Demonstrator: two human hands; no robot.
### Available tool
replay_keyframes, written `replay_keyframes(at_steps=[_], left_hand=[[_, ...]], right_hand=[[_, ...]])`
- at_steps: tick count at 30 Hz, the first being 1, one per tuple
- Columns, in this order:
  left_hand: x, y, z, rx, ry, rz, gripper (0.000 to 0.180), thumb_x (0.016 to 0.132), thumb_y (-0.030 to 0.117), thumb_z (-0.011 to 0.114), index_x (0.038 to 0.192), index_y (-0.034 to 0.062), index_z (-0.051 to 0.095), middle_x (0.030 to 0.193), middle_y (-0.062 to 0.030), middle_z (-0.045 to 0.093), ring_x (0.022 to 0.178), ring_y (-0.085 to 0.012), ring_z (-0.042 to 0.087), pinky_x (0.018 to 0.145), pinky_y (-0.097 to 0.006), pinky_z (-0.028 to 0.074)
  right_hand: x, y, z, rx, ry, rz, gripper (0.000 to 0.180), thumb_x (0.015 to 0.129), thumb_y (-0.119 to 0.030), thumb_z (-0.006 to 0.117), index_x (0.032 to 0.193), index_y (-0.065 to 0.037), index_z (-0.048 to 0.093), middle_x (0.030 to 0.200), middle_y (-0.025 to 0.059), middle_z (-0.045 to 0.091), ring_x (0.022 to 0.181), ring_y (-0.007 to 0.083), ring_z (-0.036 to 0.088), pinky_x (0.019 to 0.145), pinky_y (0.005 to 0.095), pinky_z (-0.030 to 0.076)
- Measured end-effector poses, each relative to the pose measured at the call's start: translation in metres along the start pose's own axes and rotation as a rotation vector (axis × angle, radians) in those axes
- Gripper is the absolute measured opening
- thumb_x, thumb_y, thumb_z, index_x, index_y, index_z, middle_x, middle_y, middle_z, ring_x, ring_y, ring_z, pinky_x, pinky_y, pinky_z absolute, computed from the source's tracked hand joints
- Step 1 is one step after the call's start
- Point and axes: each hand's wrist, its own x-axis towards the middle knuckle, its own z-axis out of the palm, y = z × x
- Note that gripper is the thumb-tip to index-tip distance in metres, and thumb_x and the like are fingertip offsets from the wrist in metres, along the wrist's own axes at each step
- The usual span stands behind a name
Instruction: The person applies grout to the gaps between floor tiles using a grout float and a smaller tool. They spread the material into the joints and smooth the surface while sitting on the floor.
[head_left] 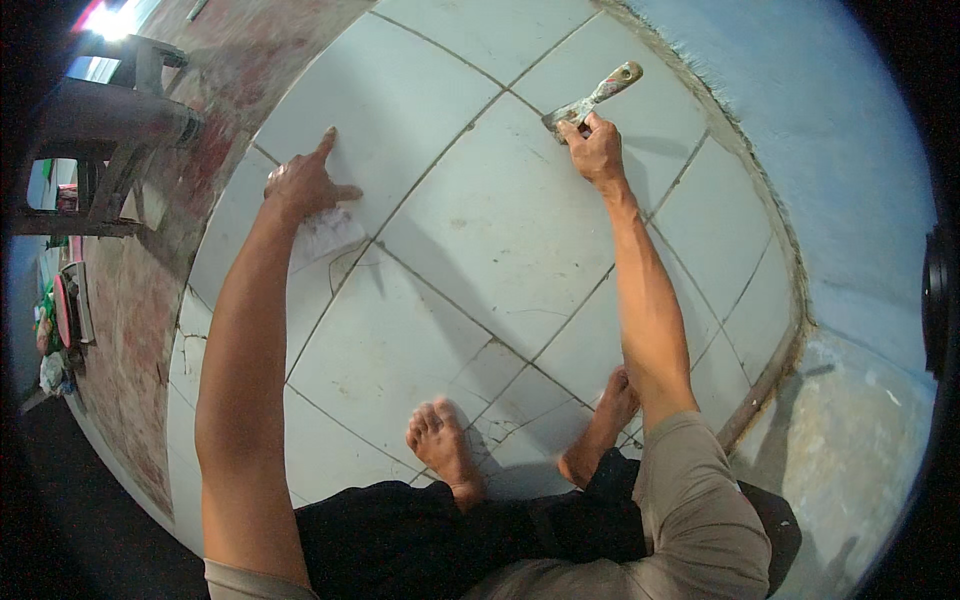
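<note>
Clamps putty knife (600, 95) in right hand (597, 152), pinching near the blade (562, 114) with thumb and fingers. Points handle (620, 78) up and to the right, away from the body. Places knife far out ahead, near the upper edge of view, over white tile floor (500, 215). Cannot tell about contact between blade and tiles.

Keeps left hand (303, 187) well apart from the right, out to the left over the same floor. Extends index finger forward, sticks thumb out to the right, with a wide gap between. Cannot see the other fingers clearly. Shows whitish, blurred piece (330, 236) just below left hand; cannot tell material, or whether gripped or merely lying there.

Stands barefoot on the tiles, with left foot (442, 440) and right foot (605, 425) apart, near lower middle. Wears black bottoms (420, 535) and grey-brown top (700, 490). Shows dark grout lines between tiles and several cracks, mostly near the feet.

Borders tiles on the right with blue wall (800, 110), on the left with rough reddish-grey ground (135, 365). Includes dark wooden-looking furniture (110, 115) at upper left, below bright light (110, 22).
</note>
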Motion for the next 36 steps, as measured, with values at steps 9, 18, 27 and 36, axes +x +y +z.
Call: replay_keyframes(at_steps=[9,18,27,36], left_hand=[[0.006,-0.006,0.005,-0.016,0.021,0.028,0.118,0.068,0.058,0.086,0.162,0.033,0.019,0.14,-0.0129,0.061,0.132,-0.0341,0.056,0.11,-0.052,0.046],[0.005,-0.012,0.008,-0.019,-0.028,-0.025,0.117,0.07,0.058,0.084,0.162,0.0348,0.016,0.139,-0.0119,0.061,0.132,-0.0342,0.056,0.111,-0.052,0.045],[0.003,-0.004,0.011,-0.006,0.038,0.017,0.12,0.07,0.061,0.084,0.163,0.0288,0.016,0.132,-0.02,0.065,0.123,-0.037,0.062,0.103,-0.052,0.049],[-0.001,-0.011,0.01,-0.023,0.002,0.0,0.118,0.072,0.062,0.083,0.163,0.0253,0.016,0.134,-0.0193,0.064,0.125,-0.0369,0.061,0.104,-0.052,0.049]], right_hand=[[0.008,-0.011,0.021,-0.059,-0.057,-0.064,0.026,0.094,-0.027,0.066,0.081,-0.004,0.065,0.065,0.0077,0.06,0.06,0.0189,0.057,0.059,0.0396,0.047],[0.006,-0.046,0.032,-0.086,-0.267,-0.007,0.028,0.092,-0.025,0.066,0.078,-0.001,0.064,0.065,0.009,0.062,0.059,0.0209,0.056,0.058,0.0401,0.047],[0.006,-0.023,0.042,-0.089,-0.127,-0.054,0.032,0.095,-0.029,0.064,0.072,-0.012,0.049,0.064,-0.0023,0.047,0.058,0.0115,0.043,0.053,0.0342,0.041],[-0.003,-0.046,0.038,-0.093,-0.286,0.031,0.032,0.093,-0.028,0.068,0.075,-0.004,0.058,0.063,0.0041,0.054,0.058,0.0161,0.05,0.054,0.037,0.044]])
